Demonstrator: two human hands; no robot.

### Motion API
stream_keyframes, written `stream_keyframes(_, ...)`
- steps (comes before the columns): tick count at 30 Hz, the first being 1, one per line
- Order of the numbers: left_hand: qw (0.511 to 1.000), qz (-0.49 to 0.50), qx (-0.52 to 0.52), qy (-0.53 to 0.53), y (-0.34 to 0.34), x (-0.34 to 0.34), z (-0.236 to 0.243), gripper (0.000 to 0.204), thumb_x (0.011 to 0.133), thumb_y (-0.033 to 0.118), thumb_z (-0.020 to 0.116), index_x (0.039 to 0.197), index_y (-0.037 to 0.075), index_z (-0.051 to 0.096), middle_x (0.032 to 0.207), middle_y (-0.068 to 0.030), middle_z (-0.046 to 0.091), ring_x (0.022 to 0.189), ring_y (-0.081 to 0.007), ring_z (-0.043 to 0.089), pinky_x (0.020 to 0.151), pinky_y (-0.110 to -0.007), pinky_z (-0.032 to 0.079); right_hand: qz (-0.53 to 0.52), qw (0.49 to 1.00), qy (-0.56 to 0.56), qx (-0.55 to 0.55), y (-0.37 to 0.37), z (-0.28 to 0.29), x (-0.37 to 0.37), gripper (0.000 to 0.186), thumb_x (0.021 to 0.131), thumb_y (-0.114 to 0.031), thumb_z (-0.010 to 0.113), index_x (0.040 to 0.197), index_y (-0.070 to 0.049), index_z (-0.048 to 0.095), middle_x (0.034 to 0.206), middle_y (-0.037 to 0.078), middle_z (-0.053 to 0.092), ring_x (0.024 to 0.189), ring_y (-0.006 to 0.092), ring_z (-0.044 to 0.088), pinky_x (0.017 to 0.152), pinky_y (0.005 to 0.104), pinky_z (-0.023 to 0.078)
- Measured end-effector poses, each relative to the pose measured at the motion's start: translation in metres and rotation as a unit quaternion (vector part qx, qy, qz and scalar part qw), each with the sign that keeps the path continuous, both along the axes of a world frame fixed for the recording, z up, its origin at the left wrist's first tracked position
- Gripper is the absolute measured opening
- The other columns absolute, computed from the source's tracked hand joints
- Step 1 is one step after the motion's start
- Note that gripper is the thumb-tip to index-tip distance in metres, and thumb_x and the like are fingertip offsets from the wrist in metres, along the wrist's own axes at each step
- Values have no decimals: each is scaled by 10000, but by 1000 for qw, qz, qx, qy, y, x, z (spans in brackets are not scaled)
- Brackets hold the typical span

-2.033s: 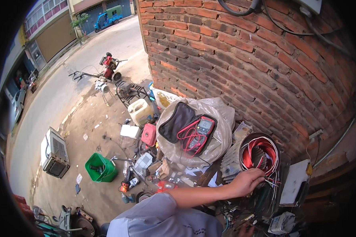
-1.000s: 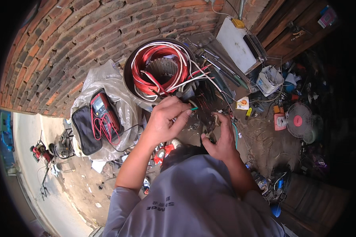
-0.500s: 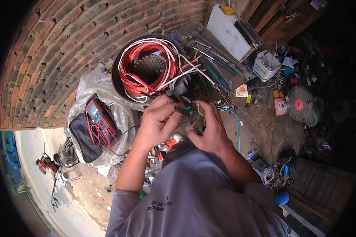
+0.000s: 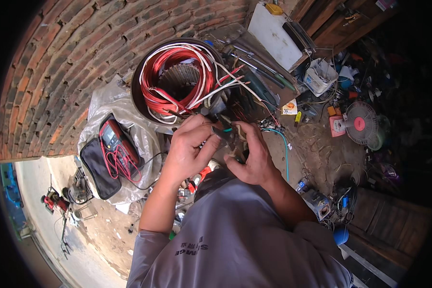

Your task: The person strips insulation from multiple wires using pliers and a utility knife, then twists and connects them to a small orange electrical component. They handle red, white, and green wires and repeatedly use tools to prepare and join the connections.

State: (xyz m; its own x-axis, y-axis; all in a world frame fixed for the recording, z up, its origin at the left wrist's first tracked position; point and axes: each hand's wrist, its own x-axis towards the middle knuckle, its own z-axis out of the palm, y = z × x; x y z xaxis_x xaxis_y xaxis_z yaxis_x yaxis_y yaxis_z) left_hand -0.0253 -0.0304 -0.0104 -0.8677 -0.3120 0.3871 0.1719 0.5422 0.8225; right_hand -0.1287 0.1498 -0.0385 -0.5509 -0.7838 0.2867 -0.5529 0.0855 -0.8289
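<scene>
My right hand (image 4: pixel 255 156) is closed round the handles of dark pliers (image 4: pixel 231 137) with a teal part near the pivot. The jaws point toward my left hand (image 4: pixel 192 146), which is closed, thumb against its fingers. What it pinches is small and mostly hidden; I cannot make it out. Just beyond both hands stands a round dark motor housing (image 4: pixel 138 91). Inside it sit red copper windings (image 4: pixel 154 89) bound with white cord, around a slotted metal core (image 4: pixel 177 77). Red and white leads (image 4: pixel 230 82) stick out of the windings to the right.
At left, a red multimeter (image 4: pixel 116 139) with red leads lies on a black case (image 4: pixel 99 168) over clear plastic sheeting (image 4: pixel 93 126). Metal rods (image 4: pixel 259 67), a white plastic container (image 4: pixel 320 77) and a fan (image 4: pixel 361 124) lie right. A brick wall (image 4: pixel 81 62) rises behind.
The hands and pliers keep nearly the same pose. The whole view has shifted slightly, with the motor housing and multimeter now a little further left.
</scene>
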Motion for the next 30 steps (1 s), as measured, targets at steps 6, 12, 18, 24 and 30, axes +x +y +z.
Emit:
stream_keyframes(6,1000,-2,0,-10,-1,0,2,67,873,15,732,912,-32,705,870,-139,628,792,-319,604,730,-391,496,-6,1000,-18,-2,-2,-5,0,692,783,-90,771,1393,33,468,1181,193,613,1049,307,641,912,412,528)
stream_keyframes(12,999,-12,-46,-21,-3,2,9,61,869,6,741,889,-30,695,884,-146,635,791,-333,607,718,-407,507,-22,997,-67,34,2,-7,5,658,795,-85,768,1379,13,482,1081,149,658,915,251,679,792,365,568)
stream_keyframes(18,992,11,-120,30,1,-1,1,157,793,-53,765,943,-15,737,923,-134,676,782,-307,629,692,-391,530,-36,992,-96,67,6,9,14,667,819,-114,767,1395,20,458,1132,164,635,998,258,653,866,376,543)
stream_keyframes(24,967,89,-210,115,13,-5,-26,274,706,-69,785,971,-10,753,950,-116,706,779,-281,652,678,-367,545,-46,985,-158,53,1,13,25,653,825,-127,774,1354,54,438,1168,253,610,1078,378,646,910,455,524)
stream_keyframes(30,966,93,-213,116,15,-6,-28,288,726,-70,793,1004,-14,746,951,-122,712,767,-287,652,680,-367,544,-59,970,-211,105,-1,15,27,632,825,-126,771,1331,35,429,1090,232,639,967,347,683,843,450,544)
